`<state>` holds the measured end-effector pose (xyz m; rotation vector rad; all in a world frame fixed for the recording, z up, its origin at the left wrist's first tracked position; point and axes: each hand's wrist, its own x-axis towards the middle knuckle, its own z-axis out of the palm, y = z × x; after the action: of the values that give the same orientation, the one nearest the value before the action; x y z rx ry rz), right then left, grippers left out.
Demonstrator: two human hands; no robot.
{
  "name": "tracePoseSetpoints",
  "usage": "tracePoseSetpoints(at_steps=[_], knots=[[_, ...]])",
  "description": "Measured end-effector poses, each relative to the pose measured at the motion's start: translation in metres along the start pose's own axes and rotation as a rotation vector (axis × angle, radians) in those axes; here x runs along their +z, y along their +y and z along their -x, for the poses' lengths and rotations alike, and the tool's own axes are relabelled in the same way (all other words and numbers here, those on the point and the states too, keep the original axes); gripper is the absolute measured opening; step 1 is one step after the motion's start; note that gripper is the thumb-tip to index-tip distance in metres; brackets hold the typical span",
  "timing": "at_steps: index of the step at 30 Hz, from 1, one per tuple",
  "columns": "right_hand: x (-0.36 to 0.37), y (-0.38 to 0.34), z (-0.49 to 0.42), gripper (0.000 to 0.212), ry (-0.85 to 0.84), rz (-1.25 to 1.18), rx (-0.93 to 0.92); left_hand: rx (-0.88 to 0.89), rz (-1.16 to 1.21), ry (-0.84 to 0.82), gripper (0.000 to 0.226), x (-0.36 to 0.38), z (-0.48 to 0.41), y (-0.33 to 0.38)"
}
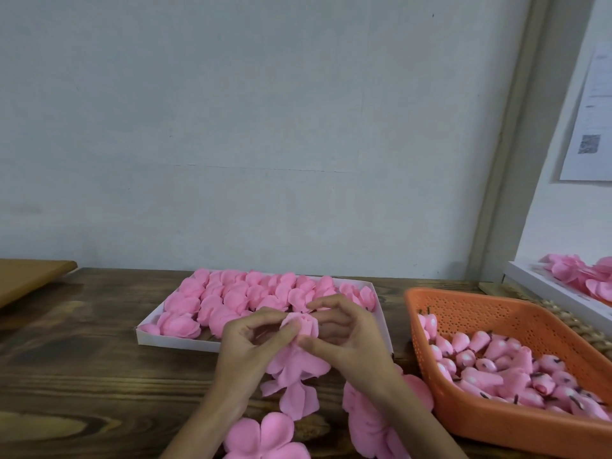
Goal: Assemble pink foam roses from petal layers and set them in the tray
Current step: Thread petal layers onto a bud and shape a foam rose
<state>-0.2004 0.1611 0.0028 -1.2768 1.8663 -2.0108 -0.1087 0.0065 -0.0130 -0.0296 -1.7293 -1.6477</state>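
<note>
Pink foam bud (pixel 302 324) sits between both hands, held just above the near edge of the white tray (pixel 172 339).

Left hand (pixel 246 342): thumb and forefinger pinch one petal against the bud's left side.
Right hand (pixel 346 339): fingers curl round the bud's right side, and the thumb presses in near its base.

Both hands are therefore closed on the same piece. Hanging petal layers (pixel 294 376) droop unfolded below the bud. They seem to be threaded under it, but the stem is hidden.

Surroundings:
- The tray is mostly filled with finished roses (pixel 185 326). Its near right corner is hidden behind the hands.
- Orange basket (pixel 496 432), to the right, holds bare buds.
- A flat petal layer (pixel 265 438) and a petal stack (pixel 367 425) lie on the wooden table (pixel 82 359), close to the person.

Step, as judged: the innermost petals are being wrapped up round the bud, and the outer layers are not yet raised.

The next move calls for lifting the drooping petals one at a time and overlapping each on the last. The base needs to stay pinched so the layers do not slide down. The foam looks thin, so light pressure is wanted to avoid creases. After that, the rose goes into a free spot in the tray.
</note>
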Motion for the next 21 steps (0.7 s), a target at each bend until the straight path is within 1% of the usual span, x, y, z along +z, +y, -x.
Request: tracePoseSetpoints(at_steps=[2, 3, 6, 8, 9, 12, 14, 16, 18, 21], knots=[[-0.001, 0.0, -0.001, 0.052, -0.007, -0.01, -0.005, 0.015, -0.013, -0.022, 0.018, -0.001, -0.001, 0.0], [-0.001, 0.0, -0.001, 0.051, -0.018, -0.003, -0.005, 0.028, -0.019, -0.025, 0.017, -0.001, -0.001, 0.0], [-0.001, 0.002, -0.001, 0.035, -0.055, 0.007, -0.012, 0.059, -0.036, -0.024, 0.014, 0.0, -0.002, 0.0], [-0.001, 0.002, -0.001, 0.031, -0.065, -0.008, -0.006, 0.057, -0.035, -0.033, 0.014, 0.0, -0.002, 0.0], [-0.001, 0.003, -0.001, 0.03, -0.063, -0.009, -0.004, 0.041, -0.028, -0.031, 0.019, 0.0, -0.002, 0.0], [-0.004, 0.004, -0.003, 0.028, -0.015, -0.031, -0.004, -0.058, -0.002, -0.03, 0.027, -0.006, -0.004, -0.004], [-0.007, 0.005, -0.005, 0.025, 0.035, -0.062, 0.0, -0.138, -0.049, -0.05, 0.031, -0.01, -0.006, -0.008], [-0.009, 0.004, -0.006, 0.023, 0.069, -0.088, 0.009, -0.24, -0.048, -0.042, 0.03, -0.011, -0.007, -0.012], [-0.012, 0.004, -0.007, 0.022, 0.08, -0.088, 0.01, -0.312, 0.052, -0.006, 0.027, -0.011, -0.007, -0.017], [-0.012, 0.004, -0.006, 0.02, 0.055, -0.03, 0.006, -0.366, 0.22, 0.079, 0.035, -0.012, -0.008, -0.02]])
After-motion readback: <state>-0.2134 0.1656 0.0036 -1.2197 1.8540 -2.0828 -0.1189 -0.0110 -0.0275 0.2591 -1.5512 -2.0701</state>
